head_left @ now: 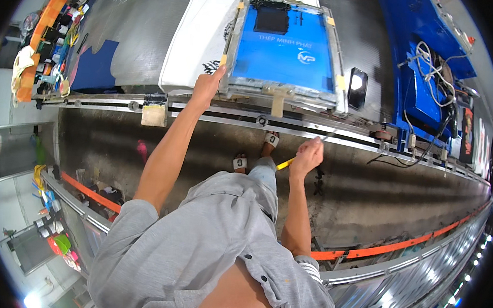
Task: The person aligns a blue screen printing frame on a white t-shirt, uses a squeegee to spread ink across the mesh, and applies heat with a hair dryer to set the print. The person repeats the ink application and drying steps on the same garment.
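Note:
A screen-printing frame [223, 81] with a blue mesh [285, 58] lies over white sheet material at the table's near edge. Black ink [271, 18] covers a patch at the mesh's far left. My left hand [206, 89] grips the frame's near left corner, its fingertips partly hidden against the edge. Out in front of the table rail, my right hand [306, 157] is closed around a yellow-handled tool [285, 164]. A thin grey end of that tool points up toward the frame, too blurred to tell its kind.
A metal rail [215, 119] with stops runs along the table's front. Right of the frame lies a black phone [357, 88], then a blue machine [425, 88] with loose cables. Bottles and tools crowd an orange-edged shelf [43, 37] at far left. Another long table [396, 279] stands behind me.

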The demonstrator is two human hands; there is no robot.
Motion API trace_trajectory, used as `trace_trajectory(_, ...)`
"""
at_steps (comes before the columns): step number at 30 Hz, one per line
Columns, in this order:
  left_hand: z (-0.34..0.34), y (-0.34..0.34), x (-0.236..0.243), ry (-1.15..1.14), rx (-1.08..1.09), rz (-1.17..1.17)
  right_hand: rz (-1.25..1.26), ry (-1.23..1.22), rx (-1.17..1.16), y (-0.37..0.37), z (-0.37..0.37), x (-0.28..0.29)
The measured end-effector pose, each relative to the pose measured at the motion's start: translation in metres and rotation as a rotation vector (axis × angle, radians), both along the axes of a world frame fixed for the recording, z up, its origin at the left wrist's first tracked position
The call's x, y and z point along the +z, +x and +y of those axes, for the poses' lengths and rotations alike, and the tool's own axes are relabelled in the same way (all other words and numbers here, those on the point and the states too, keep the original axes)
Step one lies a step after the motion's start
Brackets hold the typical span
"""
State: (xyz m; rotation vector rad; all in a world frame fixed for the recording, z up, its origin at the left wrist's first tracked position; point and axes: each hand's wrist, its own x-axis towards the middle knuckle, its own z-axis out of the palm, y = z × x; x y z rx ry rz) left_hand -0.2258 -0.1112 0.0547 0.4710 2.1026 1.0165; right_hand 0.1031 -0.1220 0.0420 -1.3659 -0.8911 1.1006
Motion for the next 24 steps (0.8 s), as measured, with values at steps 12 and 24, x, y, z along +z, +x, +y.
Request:
trace_trajectory(12,-0.014,0.027,-0.080,-0.318,-0.198,0.384,-1.035,0.151,0.400,0.017,0.156,-0.007)
trace_trajectory(24,0.023,0.039,-0.084,0.152,-0.101,0.684,-1.156,0.228,0.418,0.004,0.216,-0.052)
